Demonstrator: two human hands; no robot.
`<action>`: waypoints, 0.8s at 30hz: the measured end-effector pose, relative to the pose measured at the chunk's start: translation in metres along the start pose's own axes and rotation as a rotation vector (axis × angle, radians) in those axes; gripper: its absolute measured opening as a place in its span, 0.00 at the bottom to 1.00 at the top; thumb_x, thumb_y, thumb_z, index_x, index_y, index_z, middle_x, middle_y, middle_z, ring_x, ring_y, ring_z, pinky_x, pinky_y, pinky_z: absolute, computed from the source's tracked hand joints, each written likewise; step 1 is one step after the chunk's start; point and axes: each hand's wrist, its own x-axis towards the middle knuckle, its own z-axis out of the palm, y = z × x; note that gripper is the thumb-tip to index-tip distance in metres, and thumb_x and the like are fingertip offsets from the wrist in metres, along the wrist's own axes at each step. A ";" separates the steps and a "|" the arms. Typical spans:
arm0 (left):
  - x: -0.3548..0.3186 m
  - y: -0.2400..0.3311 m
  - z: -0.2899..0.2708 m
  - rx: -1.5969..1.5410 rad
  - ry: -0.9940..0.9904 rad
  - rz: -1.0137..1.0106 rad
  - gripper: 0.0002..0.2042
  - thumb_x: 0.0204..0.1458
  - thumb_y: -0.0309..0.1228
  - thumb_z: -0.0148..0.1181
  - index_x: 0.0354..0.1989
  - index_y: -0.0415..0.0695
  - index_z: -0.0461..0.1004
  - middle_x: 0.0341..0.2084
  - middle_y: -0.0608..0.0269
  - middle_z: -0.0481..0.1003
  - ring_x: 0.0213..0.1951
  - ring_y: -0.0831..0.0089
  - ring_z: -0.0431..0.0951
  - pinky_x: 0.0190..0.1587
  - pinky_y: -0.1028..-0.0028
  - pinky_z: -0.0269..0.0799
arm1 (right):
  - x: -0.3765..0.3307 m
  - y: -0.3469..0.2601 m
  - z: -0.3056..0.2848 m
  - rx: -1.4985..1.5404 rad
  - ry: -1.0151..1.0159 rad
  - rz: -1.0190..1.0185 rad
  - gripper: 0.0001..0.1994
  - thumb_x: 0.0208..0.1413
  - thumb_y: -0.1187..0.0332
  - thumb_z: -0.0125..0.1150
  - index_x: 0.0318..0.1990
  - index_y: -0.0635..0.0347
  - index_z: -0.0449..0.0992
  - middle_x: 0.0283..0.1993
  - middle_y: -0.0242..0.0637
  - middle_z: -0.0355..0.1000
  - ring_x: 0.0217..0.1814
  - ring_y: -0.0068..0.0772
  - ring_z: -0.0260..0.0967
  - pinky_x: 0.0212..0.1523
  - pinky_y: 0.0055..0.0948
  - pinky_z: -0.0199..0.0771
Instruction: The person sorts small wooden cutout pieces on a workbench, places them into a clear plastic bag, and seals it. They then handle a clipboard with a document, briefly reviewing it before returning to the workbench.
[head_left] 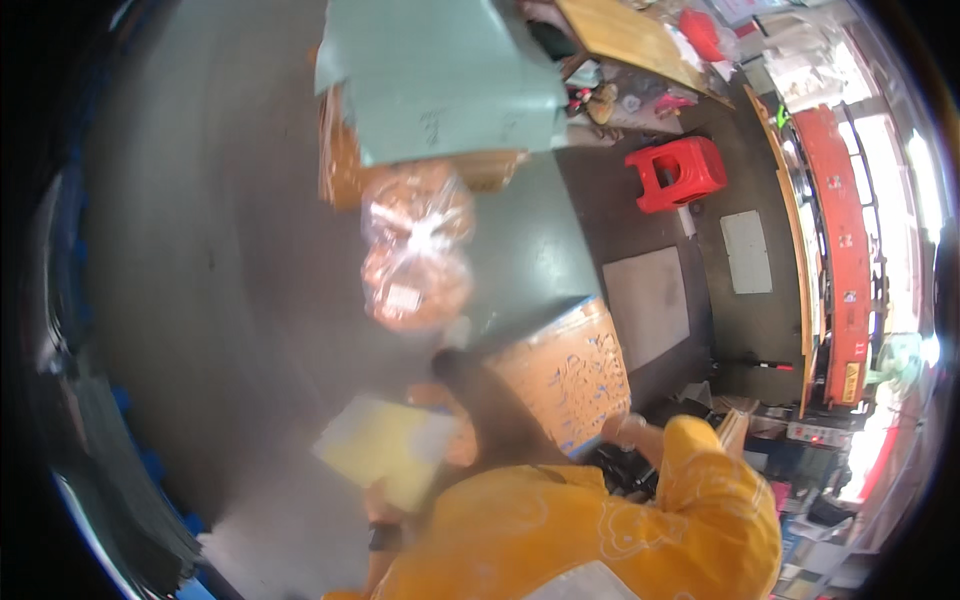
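My left hand (378, 500), with a dark band at the wrist, grips the lower edge of a pale yellow sheet or flat packet (385, 450); motion blurs it. My right hand (625, 430) is beside the lower right corner of a tan-orange box (570, 375) with dark and blue marks; its fingers are too unclear to read. Between my hands, a dark blurred shape (490, 410) hides part of the box. Farther off lie clear plastic bags of brownish-orange contents (418, 275), one with a white label.
A pale green sheet (440, 80) covers stacked cardboard (345, 160) at the far side. To the right are a red plastic stool (680, 172), a flat greyish board (647, 305) and a white panel (747, 252). A wooden-topped table (635, 40) stands at the far right.
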 end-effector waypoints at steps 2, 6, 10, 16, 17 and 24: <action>-0.012 0.039 0.030 -0.205 0.022 0.034 0.20 0.40 0.30 0.58 0.45 0.37 0.71 0.39 0.45 0.74 0.41 0.52 0.74 0.44 0.59 0.71 | 0.009 -0.018 0.022 0.510 0.264 0.111 0.12 0.48 0.63 0.58 0.38 0.55 0.79 0.41 0.38 0.76 0.39 0.37 0.74 0.39 0.34 0.74; -0.001 0.122 0.147 0.256 -0.078 0.376 0.21 0.39 0.29 0.59 0.46 0.38 0.71 0.41 0.47 0.74 0.41 0.54 0.75 0.45 0.60 0.71 | 0.077 -0.016 0.030 1.502 0.587 0.191 0.16 0.52 0.57 0.54 0.43 0.56 0.77 0.40 0.40 0.75 0.41 0.33 0.71 0.44 0.34 0.70; 0.042 0.191 0.330 0.100 -0.257 0.228 0.22 0.42 0.21 0.51 0.51 0.35 0.66 0.44 0.50 0.72 0.45 0.56 0.73 0.48 0.62 0.70 | 0.085 0.086 0.033 1.456 0.815 0.192 0.18 0.56 0.60 0.52 0.51 0.58 0.73 0.50 0.41 0.70 0.52 0.35 0.68 0.53 0.35 0.66; 0.080 0.230 0.579 0.100 -0.625 0.019 0.22 0.45 0.20 0.50 0.52 0.34 0.63 0.46 0.49 0.71 0.47 0.59 0.73 0.50 0.63 0.71 | -0.062 0.282 0.005 2.096 1.568 0.190 0.16 0.58 0.66 0.54 0.52 0.60 0.70 0.47 0.33 0.71 0.46 0.27 0.68 0.40 0.27 0.71; 0.083 0.232 0.613 0.215 -0.564 -0.001 0.22 0.45 0.20 0.51 0.52 0.34 0.64 0.45 0.51 0.72 0.46 0.60 0.75 0.50 0.64 0.71 | -0.085 0.304 -0.007 2.220 1.713 0.044 0.15 0.57 0.66 0.54 0.51 0.59 0.71 0.46 0.32 0.71 0.44 0.26 0.68 0.37 0.25 0.72; 0.160 0.266 0.808 0.494 -0.794 -0.098 0.21 0.45 0.20 0.52 0.51 0.36 0.66 0.43 0.55 0.74 0.43 0.65 0.76 0.48 0.67 0.72 | -0.166 0.443 -0.075 2.059 1.473 0.291 0.20 0.58 0.65 0.53 0.57 0.57 0.65 0.45 0.33 0.70 0.47 0.24 0.66 0.45 0.24 0.68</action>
